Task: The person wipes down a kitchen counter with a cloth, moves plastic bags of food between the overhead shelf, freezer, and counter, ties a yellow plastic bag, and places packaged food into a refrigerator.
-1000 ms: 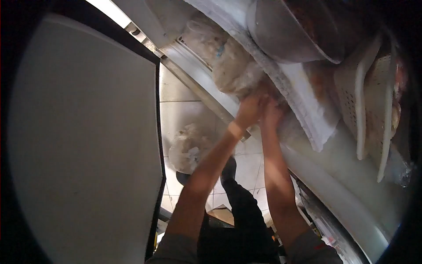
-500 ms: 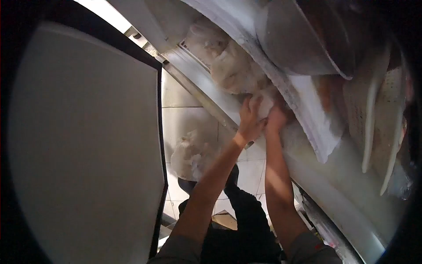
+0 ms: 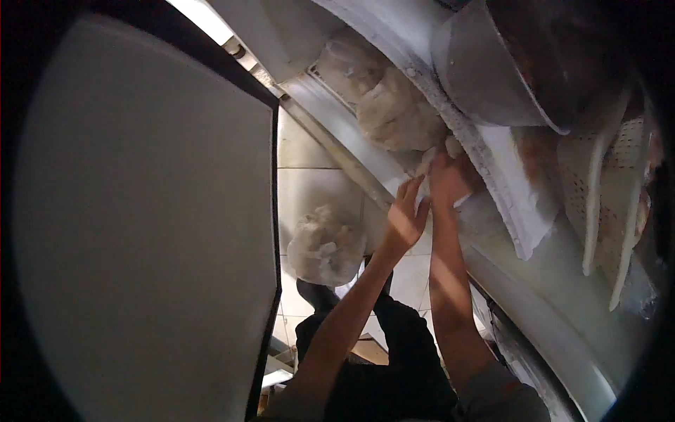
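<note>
My left hand (image 3: 408,216) is open, its fingers stretched upward and apart, just below some whitish plastic. Beside it my right hand (image 3: 448,179) reaches deeper under the frosted shelf edge (image 3: 485,165). Its fingers are in shadow and blurred against pale material, so their grip is unclear. A clear plastic bag with pale contents (image 3: 401,116) lies just above both hands, with another bag (image 3: 351,63) behind it in the freezer compartment.
A large pale door panel (image 3: 148,211) fills the left. On the tiled floor by my feet sits a full plastic bag (image 3: 327,250). A big bowl (image 3: 485,70) and perforated white baskets (image 3: 612,183) are at the upper right.
The hands were together around a whitish lump; now my left hand has drawn back down and opened. My right hand has moved slightly up. The view has shifted a little.
</note>
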`<state>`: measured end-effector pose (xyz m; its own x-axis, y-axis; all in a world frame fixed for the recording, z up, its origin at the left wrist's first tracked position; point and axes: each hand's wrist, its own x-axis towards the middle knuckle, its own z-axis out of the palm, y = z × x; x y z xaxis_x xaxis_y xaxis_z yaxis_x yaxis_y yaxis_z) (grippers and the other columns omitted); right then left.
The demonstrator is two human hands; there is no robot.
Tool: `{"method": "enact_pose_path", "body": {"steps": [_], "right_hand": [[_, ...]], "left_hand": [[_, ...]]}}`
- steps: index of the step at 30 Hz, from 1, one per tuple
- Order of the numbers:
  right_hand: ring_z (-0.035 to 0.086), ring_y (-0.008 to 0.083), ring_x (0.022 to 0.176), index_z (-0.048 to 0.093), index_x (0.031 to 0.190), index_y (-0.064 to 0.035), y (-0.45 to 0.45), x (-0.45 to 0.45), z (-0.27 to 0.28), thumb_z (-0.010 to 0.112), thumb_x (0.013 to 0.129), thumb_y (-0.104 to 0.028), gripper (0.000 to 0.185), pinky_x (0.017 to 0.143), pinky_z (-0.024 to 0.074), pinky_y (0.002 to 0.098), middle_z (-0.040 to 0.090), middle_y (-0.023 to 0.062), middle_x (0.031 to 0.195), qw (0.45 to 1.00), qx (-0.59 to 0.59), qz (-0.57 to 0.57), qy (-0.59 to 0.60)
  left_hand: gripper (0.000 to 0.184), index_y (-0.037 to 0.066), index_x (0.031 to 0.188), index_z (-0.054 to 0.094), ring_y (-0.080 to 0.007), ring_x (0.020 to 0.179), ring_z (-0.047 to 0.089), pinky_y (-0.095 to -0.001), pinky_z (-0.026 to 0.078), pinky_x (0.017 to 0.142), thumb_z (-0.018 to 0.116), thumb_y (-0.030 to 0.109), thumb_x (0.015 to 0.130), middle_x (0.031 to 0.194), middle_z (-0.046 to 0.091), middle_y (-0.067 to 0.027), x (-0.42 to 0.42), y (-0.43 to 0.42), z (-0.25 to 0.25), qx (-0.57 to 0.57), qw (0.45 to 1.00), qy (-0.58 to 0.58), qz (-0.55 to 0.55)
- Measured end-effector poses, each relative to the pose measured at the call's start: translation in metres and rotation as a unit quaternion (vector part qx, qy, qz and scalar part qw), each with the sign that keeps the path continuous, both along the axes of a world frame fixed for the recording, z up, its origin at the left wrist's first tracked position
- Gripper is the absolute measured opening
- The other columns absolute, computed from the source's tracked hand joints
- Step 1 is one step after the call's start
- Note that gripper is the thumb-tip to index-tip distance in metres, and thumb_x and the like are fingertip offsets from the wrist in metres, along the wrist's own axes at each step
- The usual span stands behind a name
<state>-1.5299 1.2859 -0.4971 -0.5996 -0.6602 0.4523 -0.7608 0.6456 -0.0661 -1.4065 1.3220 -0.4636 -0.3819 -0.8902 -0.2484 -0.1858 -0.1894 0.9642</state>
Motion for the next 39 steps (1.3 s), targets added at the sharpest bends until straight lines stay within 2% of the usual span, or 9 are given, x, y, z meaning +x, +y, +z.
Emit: {"method": "enact_pose_path", "body": {"steps": [6,9,12,13,17,23,25,31,39], "right_hand": [[0.047,0.0375,0.108,0.049,0.121,-0.0112,0.011,0.022,0.012,0.034,0.082,-0.061,0.065,0.09,0.0338,0.0506,0.05,0.0183,0.12,0.988,0.147,-0.026,0.049],[0.049,0.0372,0.105,0.048,0.123,-0.012,0.013,0.041,0.056,0.043,0.081,-0.055,0.06,0.09,0.0344,0.0504,0.051,0.0193,0.116,0.95,0.251,-0.084,-0.164],[0.035,0.0434,0.116,0.041,0.128,-0.019,0.066,0.086,0.026,0.041,0.079,-0.061,0.064,0.093,0.0262,0.0554,0.044,0.0277,0.119,0.996,0.027,0.026,-0.079],[0.035,0.0407,0.117,0.042,0.127,-0.0176,0.089,0.113,0.006,0.047,0.078,-0.056,0.062,0.094,0.0267,0.0537,0.043,0.0246,0.122,0.927,-0.079,0.059,-0.361],[0.036,0.0305,0.118,0.045,0.122,-0.0089,0.176,0.226,-0.072,0.072,0.062,-0.033,0.07,0.095,0.0297,0.0459,0.043,0.0143,0.125,0.85,0.26,0.303,-0.343],[0.044,0.0294,0.11,0.046,0.112,-0.0042,0.185,0.264,-0.138,0.07,0.065,-0.021,0.055,0.094,0.0331,0.0418,0.054,0.0168,0.106,0.832,0.377,0.269,-0.304],[0.055,0.0288,0.092,0.055,0.092,-0.0059,0.168,0.257,-0.119,0.061,0.069,-0.014,0.025,0.087,0.0397,0.0407,0.061,0.0142,0.085,0.814,0.374,0.302,-0.326],[0.052,0.0312,0.099,0.059,0.101,-0.0119,0.177,0.214,-0.074,0.061,0.066,-0.016,0.035,0.084,0.0406,0.0423,0.06,0.0152,0.092,0.728,0.465,0.335,-0.376],[0.059,0.0321,0.083,0.061,0.092,-0.0127,0.233,0.134,0.097,0.061,0.063,-0.014,0.029,0.074,0.0455,0.0422,0.062,0.0148,0.084,0.771,0.362,0.398,-0.342]], "left_hand": [[0.039,0.001,0.124,0.04,-0.0225,0.105,0.048,-0.0293,0.04,0.087,0.045,0.02,0.091,0.118,0.047,-0.0146,0.134,0.125,-0.053,0.069,0.968,-0.184,0.154],[0.037,0.002,0.124,0.041,-0.0209,0.101,0.05,-0.0289,0.041,0.085,0.045,0.019,0.091,0.111,0.051,-0.0144,0.196,0.156,-0.033,0.139,0.953,-0.215,0.159],[0.038,0.001,0.123,0.041,-0.0228,0.1,0.051,-0.0312,0.042,0.084,0.046,0.019,0.091,0.112,0.051,-0.0148,0.236,0.167,-0.007,0.208,0.949,-0.19,0.143],[0.039,0.0,0.124,0.04,-0.0271,0.103,0.051,-0.0342,0.042,0.086,0.046,0.02,0.09,0.117,0.049,-0.0152,0.239,0.163,0.014,0.273,0.935,-0.158,0.162],[0.041,0.001,0.124,0.039,-0.0247,0.102,0.053,-0.0328,0.043,0.085,0.049,0.018,0.088,0.114,0.052,-0.0152,0.279,0.179,0.056,0.256,0.913,-0.293,0.124],[0.036,-0.002,0.119,0.045,-0.0287,0.104,0.053,-0.0347,0.042,0.085,0.049,0.016,0.088,0.113,0.053,-0.0206,0.316,0.229,0.135,0.211,0.911,-0.337,0.111],[0.035,-0.003,0.117,0.046,-0.0313,0.103,0.053,-0.035,0.041,0.087,0.049,0.016,0.087,0.114,0.053,-0.0208,0.338,0.265,0.179,0.257,0.852,-0.436,0.131],[0.029,-0.006,0.109,0.053,-0.0252,0.1,0.054,-0.0336,0.039,0.088,0.052,0.011,0.085,0.111,0.056,-0.0186,0.374,0.27,0.335,0.068,0.7,-0.629,0.331],[0.027,-0.007,0.102,0.055,-0.0287,0.091,0.058,-0.0349,0.043,0.08,0.049,0.012,0.084,0.1,0.059,-0.0235,0.367,0.28,0.418,0.038,0.742,-0.605,0.287]]}}
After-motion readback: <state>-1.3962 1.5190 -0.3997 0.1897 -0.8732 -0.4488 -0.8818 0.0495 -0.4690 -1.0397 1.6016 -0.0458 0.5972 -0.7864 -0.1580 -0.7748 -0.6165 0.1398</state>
